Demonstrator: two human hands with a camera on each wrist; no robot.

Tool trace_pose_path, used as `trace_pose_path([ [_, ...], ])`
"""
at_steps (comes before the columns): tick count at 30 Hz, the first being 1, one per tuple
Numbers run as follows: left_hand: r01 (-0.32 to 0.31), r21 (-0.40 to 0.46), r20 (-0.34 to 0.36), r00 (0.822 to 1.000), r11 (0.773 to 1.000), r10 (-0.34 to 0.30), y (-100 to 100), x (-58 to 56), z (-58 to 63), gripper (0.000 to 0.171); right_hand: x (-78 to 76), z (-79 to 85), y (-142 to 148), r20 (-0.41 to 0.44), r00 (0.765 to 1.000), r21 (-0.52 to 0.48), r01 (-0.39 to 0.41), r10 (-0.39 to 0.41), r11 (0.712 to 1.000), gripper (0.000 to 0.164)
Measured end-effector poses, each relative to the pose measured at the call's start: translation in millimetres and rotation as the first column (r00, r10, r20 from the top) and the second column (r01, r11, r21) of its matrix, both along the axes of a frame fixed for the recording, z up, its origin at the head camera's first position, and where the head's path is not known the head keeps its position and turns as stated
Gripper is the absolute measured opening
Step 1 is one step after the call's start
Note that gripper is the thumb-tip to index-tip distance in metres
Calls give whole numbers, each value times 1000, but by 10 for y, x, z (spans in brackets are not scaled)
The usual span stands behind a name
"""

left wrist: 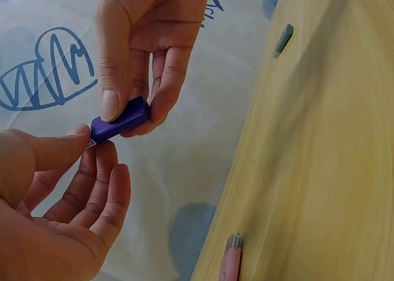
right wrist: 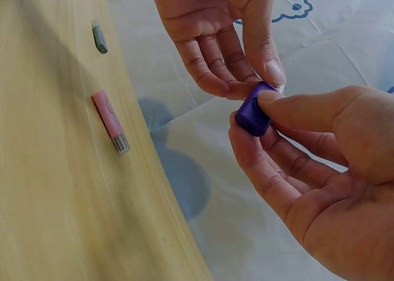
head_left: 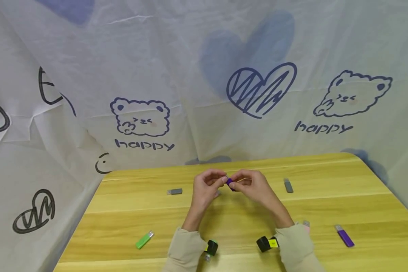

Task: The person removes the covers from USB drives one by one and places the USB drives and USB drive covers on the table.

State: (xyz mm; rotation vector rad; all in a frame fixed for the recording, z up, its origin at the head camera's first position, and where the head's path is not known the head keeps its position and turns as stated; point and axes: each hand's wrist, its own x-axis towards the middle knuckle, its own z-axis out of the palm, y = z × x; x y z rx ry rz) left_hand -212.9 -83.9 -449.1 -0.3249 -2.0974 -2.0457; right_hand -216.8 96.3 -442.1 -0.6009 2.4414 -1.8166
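Observation:
A small purple USB stick (head_left: 230, 184) is held up over the far part of the table between both hands. My left hand (head_left: 204, 190) pinches its clear-capped end between thumb and fingers; in the left wrist view that tip mostly hides behind the thumb. The purple body (left wrist: 122, 122) is gripped by my right hand (head_left: 256, 187), thumb on one face and fingers on the other. In the right wrist view the blunt end of the purple stick (right wrist: 253, 116) points toward the camera. Below the hands lies a pink USB stick (right wrist: 109, 118), partly covered by the left hand in the head view.
On the wooden table (head_left: 129, 211) lie grey USB sticks (head_left: 175, 191) left and right, a green stick (head_left: 144, 240) front left and another purple stick (head_left: 345, 236) front right. A second pink stick (head_left: 306, 225) peeks out beside the right sleeve. White printed cloth (head_left: 190, 75) hangs behind.

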Motion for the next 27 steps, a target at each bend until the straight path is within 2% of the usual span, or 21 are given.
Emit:
trace_pose_path([
  [7, -24, 1, 18, 1000, 1000, 24, 30, 11, 22, 15, 12, 9, 14, 16, 1000, 10, 6, -6, 1000, 13],
  [13, -29, -6, 46, 998, 1000, 30, 50, 134, 214, 16, 16, 17, 18, 28, 1000, -1, -9, 9, 1000, 14],
  [16, -39, -8, 71, 997, 999, 39, 58, 154, 245, 16, 17, 22, 19, 47, 999, -25, -18, 19, 1000, 14],
  [23, -78, 20, 147, 986, 997, 74, 70, 51, 58, 17, 12, 48, 31, 57, 998, -4, -22, 22, 1000, 14],
  [27, -99, 30, 151, 984, 995, 94, 87, 32, 22, 17, 16, 64, 47, 75, 997, 11, -14, 14, 1000, 14],
])
